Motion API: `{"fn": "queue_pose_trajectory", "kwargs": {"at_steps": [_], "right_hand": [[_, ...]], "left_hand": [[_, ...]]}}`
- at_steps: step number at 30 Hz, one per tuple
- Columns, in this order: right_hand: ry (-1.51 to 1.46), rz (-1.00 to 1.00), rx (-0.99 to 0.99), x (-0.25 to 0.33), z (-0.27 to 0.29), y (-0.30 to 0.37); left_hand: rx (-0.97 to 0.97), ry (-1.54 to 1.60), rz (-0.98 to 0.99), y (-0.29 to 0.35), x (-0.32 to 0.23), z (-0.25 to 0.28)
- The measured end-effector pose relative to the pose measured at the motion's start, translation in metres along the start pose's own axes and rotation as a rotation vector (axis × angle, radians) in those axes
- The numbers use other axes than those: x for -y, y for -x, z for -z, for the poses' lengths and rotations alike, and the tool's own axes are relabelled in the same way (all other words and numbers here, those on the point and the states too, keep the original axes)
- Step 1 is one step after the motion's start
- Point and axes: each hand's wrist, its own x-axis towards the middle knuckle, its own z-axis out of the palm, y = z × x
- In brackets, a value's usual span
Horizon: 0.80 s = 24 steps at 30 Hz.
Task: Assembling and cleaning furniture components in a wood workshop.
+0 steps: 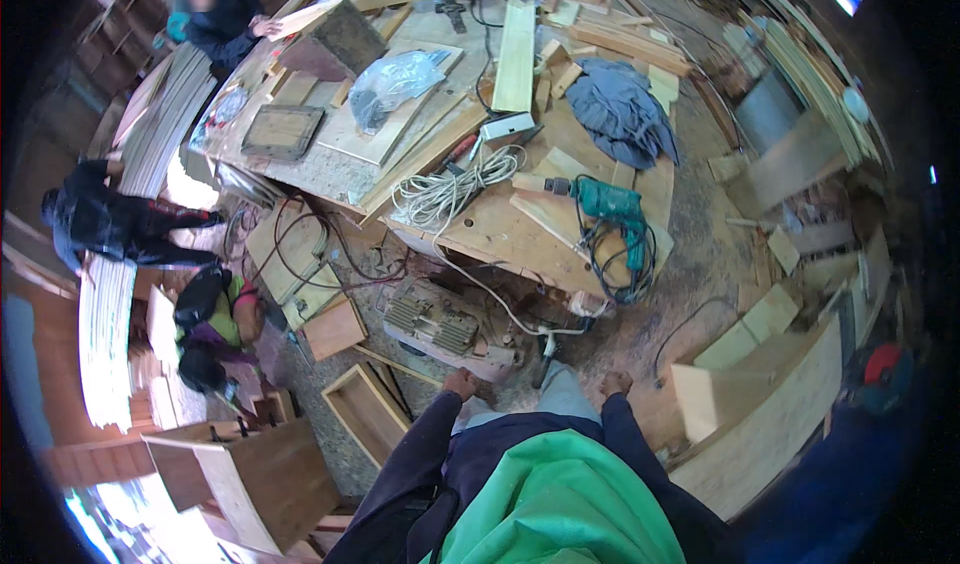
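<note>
My left hand [461,383] hangs low beside my leg, fingers curled in, with nothing visible in it. Its nearest object is a dusty ribbed motor-like machine [430,316] on the floor. On the other side my right hand [616,383] hangs by my thigh, also loosely closed and showing nothing held. Both hands are apart from the workbench [500,244] in front of me. On that bench lie a green power drill [612,207] with a dark cord, a coiled white cable [455,186], a white power strip [508,127] and a crumpled blue-grey cloth [620,107].
An open wooden drawer box [366,414] and a wooden cabinet [260,479] stand at left. A crouching person [215,319] and two others are on that side. Plywood boxes [745,384] and a long panel [775,424] are at right. Cables [330,249] trail across the floor.
</note>
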Motion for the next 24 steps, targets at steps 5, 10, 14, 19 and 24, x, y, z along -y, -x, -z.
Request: {"fn": "queue_pose_trajectory", "kwargs": {"at_steps": [5, 10, 14, 19, 24], "right_hand": [[0.445, 0.416, 0.342, 0.027, -0.008, -0.064], [0.885, 0.596, 0.447, 0.074, -0.002, -0.089], [0.968, 0.713, 0.542, 0.112, 0.010, -0.081], [1.025, 0.993, 0.400, 0.080, 0.011, -0.120], [1.050, 0.678, 0.509, 0.082, 0.017, -0.087]], "left_hand": [[-0.092, 0.121, 0.122, 0.000, -0.046, -0.029], [-0.142, 0.268, 0.169, 0.007, -0.083, -0.059], [-0.270, 0.326, 0.201, 0.028, -0.100, -0.074], [-0.154, 0.352, 0.338, 0.040, -0.072, -0.081], [-0.264, 0.307, 0.413, 0.061, -0.053, -0.054]]}}
